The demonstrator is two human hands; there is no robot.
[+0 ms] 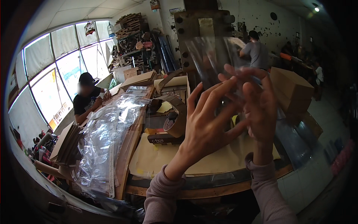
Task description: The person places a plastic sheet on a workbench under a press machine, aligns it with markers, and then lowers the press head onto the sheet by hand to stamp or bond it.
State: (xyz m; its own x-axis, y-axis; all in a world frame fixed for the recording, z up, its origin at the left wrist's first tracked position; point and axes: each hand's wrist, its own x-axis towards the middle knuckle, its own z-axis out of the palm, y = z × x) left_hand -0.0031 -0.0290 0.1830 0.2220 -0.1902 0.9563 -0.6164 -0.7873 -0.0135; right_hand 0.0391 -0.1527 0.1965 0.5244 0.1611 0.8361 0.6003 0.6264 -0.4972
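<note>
In front of me I hold up a clear plastic piece (201,50), thin and see-through with bent edges; its full shape is blurred. My left hand (209,117) has its fingers spread along the lower part of the plastic, its thumb reaching toward the other hand. My right hand (260,106) curls its fingers at the right side of the plastic, slightly smeared by motion. The fingertips of both hands come close together, and the exact grip is partly hidden. Below the hands lies a tan sheet (156,160) on the table. Beside my left wrist is a tape dispenser (175,121) with a brown tape roll.
A long pile of clear plastic sheets (102,138) covers the table's left side, near stacked cardboard (67,143). A person (87,95) sits beyond it; another person (255,52) stands at the back. Cardboard boxes (291,89) stand to the right, a large machine (182,33) ahead.
</note>
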